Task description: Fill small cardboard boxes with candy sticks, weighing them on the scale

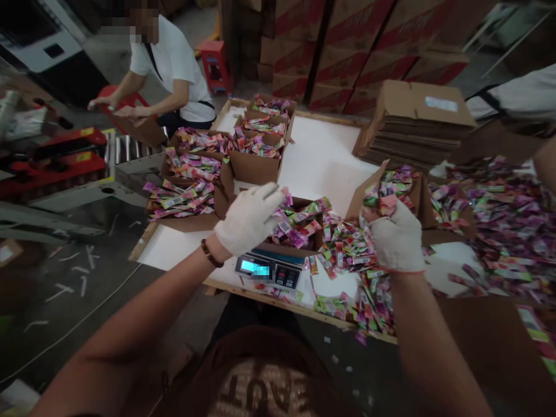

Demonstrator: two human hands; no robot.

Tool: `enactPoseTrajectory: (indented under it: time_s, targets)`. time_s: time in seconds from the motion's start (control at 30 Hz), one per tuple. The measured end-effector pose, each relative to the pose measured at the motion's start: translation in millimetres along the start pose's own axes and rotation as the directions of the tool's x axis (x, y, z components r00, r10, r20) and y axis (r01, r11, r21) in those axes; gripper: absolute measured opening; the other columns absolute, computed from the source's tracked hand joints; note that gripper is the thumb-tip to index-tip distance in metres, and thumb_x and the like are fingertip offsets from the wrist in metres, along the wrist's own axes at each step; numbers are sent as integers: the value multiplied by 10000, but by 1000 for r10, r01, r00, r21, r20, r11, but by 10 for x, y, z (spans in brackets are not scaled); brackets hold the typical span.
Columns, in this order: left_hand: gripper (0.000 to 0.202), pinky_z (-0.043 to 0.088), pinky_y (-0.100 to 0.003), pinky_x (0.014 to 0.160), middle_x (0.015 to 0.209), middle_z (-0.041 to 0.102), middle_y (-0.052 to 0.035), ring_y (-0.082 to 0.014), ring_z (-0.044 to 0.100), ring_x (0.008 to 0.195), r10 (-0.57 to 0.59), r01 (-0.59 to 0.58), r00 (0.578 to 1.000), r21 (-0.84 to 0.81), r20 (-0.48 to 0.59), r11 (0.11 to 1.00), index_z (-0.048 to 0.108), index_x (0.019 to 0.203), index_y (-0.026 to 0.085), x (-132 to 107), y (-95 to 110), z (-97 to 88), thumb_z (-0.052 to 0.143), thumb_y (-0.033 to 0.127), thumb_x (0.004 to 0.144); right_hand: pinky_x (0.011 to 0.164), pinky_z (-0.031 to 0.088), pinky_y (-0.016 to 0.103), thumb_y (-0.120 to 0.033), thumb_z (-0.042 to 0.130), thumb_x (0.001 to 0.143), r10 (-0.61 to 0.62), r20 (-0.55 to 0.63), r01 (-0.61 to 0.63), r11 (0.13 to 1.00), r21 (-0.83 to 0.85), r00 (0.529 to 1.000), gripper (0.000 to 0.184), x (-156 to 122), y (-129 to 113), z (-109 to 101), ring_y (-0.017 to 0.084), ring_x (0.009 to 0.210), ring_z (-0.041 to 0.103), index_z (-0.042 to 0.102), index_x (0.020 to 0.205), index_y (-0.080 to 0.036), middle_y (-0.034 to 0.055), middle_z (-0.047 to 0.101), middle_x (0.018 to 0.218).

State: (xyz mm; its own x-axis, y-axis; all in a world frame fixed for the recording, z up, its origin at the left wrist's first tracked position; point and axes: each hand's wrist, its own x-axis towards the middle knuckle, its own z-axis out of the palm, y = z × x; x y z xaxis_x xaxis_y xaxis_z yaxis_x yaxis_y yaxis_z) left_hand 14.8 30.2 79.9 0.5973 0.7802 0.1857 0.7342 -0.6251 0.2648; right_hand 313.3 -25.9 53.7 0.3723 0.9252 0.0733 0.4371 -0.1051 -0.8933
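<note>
My left hand (252,219), in a white glove, hovers at the left rim of a cardboard box filled with small purple, green and pink packets (297,229). Its fingers stretch out loosely over them, and I see nothing held. Under that box is a digital scale (269,269) with a lit blue display. Off to the right, my gloved right hand (397,234) has its fingers curled round a few snack packets (372,200). It is above a loose heap of packets (347,246), in front of another open box (402,179).
Several filled boxes (191,217) stand at the left of the white table (317,147). Flattened cartons (417,121) are stacked at the back right, near a large packet pile (512,226). A co-worker (182,63) is beside a roller conveyor (125,147); another person's sleeve (525,95) shows at right.
</note>
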Motion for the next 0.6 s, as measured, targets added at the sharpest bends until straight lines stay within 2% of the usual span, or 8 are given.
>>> enactPoseTrajectory:
  time_s: [0.1,0.2,0.3,0.37,0.4,0.47,0.53,0.6]
  targets:
    - [318,517,-433,1000,1261,696,-131,-279,652,1152,-124,99,976,-142,-180,985,718,1205,154,-270,-253,-143,570,281,954,670,422,345,-394,617,790,125,45,-110,961,-254,991,155,-137,271,-264,193,681,500,544,818,-261,19,594,715]
    - [289,545,-415,922,1067,728,-96,-269,667,1038,-378,288,890,-328,-254,900,749,1050,191,-679,-555,-157,620,388,883,784,475,438,-323,659,708,292,128,-174,809,-561,948,169,-226,482,-451,300,823,595,516,787,-276,107,665,815]
    - [430,517,-335,702,810,675,-42,-206,613,760,-727,547,673,-570,-136,613,765,1098,192,-1034,-768,-59,674,491,803,969,488,482,-348,655,742,221,129,-111,815,-568,967,263,-226,455,-460,372,1088,632,597,973,-237,220,701,1118]
    - [493,451,-292,609,732,636,-15,-162,540,655,-847,608,529,-677,-44,415,768,1111,175,-1141,-832,19,728,498,742,995,501,460,-377,590,826,98,109,-34,876,-481,989,314,-153,315,-360,336,1090,656,631,1089,-209,211,703,1171]
    - [495,431,-280,595,725,631,-8,-150,524,645,-869,604,494,-713,-16,357,769,1091,171,-1148,-842,53,756,485,708,987,512,452,-383,562,857,28,92,17,894,-448,995,319,-95,228,-284,315,1062,667,648,1106,-203,191,709,1151]
    - [474,424,-267,605,746,643,-5,-142,529,669,-870,558,493,-768,2,315,767,1038,173,-1081,-833,112,785,461,662,972,523,448,-371,537,883,-134,70,151,897,-416,989,309,48,52,-96,292,1027,670,682,1089,-192,152,713,1096]
    - [464,435,-265,632,770,656,-9,-142,544,697,-848,501,530,-805,-5,317,762,1017,173,-948,-811,167,783,470,661,953,528,440,-350,539,894,-256,86,268,869,-416,963,297,191,-104,118,274,997,665,707,1079,-190,127,707,1082]
    - [449,447,-268,664,774,654,-12,-144,558,713,-820,456,571,-821,-27,344,752,995,163,-803,-801,225,769,488,684,919,532,426,-356,573,901,-286,132,315,840,-443,949,311,297,-229,330,260,951,659,720,1114,-184,126,698,1126]
